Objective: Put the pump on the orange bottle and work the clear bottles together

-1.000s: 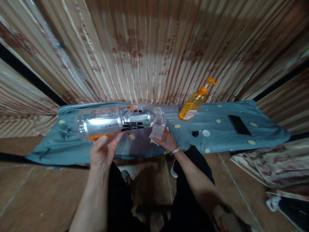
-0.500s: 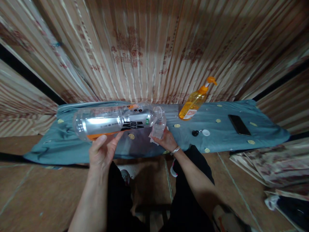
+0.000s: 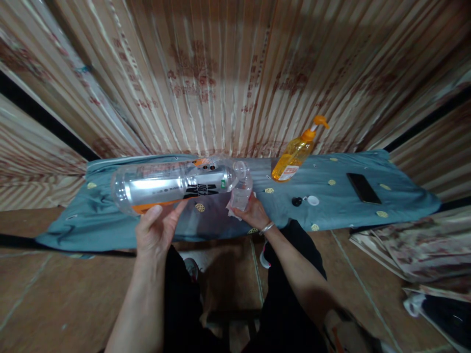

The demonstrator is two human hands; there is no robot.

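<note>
Two hands grasp: our left hand (image 3: 156, 231) cradles the large bottle (image 3: 172, 185), probably light and slick; our right hand (image 3: 252, 214) clasps the small bottle (image 3: 242, 192) low, probably crushable.

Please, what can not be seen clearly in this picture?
Head view only.
Print on the big bottle in the left hand: too small.
Liquid entering the small bottle or not: clear plastic, blurred.
Fingertips of the right hand: behind the small bottle.
Dark thing, lower right: cut by the edge.

Clear glossy plastic bottle (image 3: 172, 184), matt blue cloth (image 3: 342, 201), seemingly glossy orange plastic dispenser (image 3: 294, 159)
</note>
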